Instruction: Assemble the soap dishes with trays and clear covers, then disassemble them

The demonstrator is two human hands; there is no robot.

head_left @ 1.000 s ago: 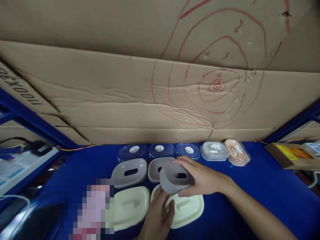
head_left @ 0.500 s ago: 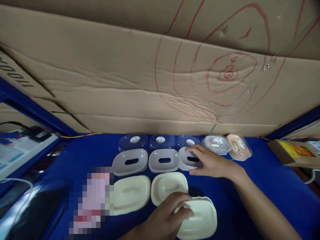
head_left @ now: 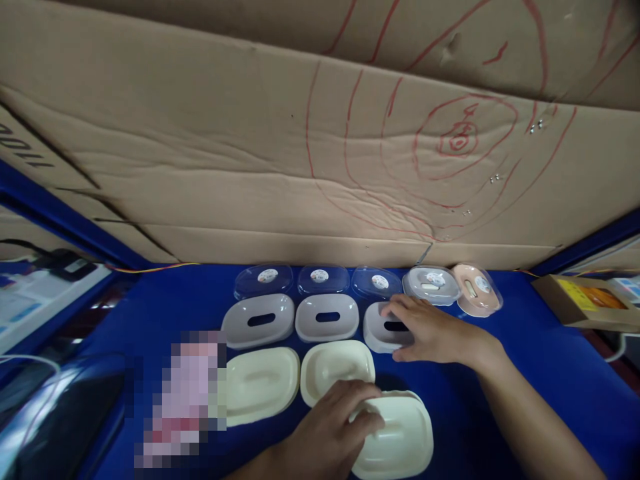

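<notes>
My right hand [head_left: 425, 330] grips the right side of a grey slotted dish [head_left: 375, 330], the rightmost of a row with two similar dishes, one in the middle [head_left: 305, 320] and one at the left [head_left: 230, 327]. Near the front edge, my left hand [head_left: 345, 427] has its thumb and fingers on the left side of a cream tray [head_left: 405, 443], which seems to lie over another cream piece. Two more cream trays, one at centre [head_left: 335, 367] and one further left [head_left: 260, 380], lie behind and beside my left hand.
Clear lids [head_left: 265, 283], a lidded grey dish [head_left: 430, 287] and a lidded peach dish [head_left: 477, 290] line the back of the blue table [head_left: 165, 300]. Behind stands a cardboard wall [head_left: 225, 147]. A pixelated pink item [head_left: 187, 393] lies left; a cardboard box [head_left: 575, 307] stands right.
My right hand and the grey dish have shifted slightly right, opening a gap to the middle grey dish. My left hand stays on the cream tray. The camera view has moved a little.
</notes>
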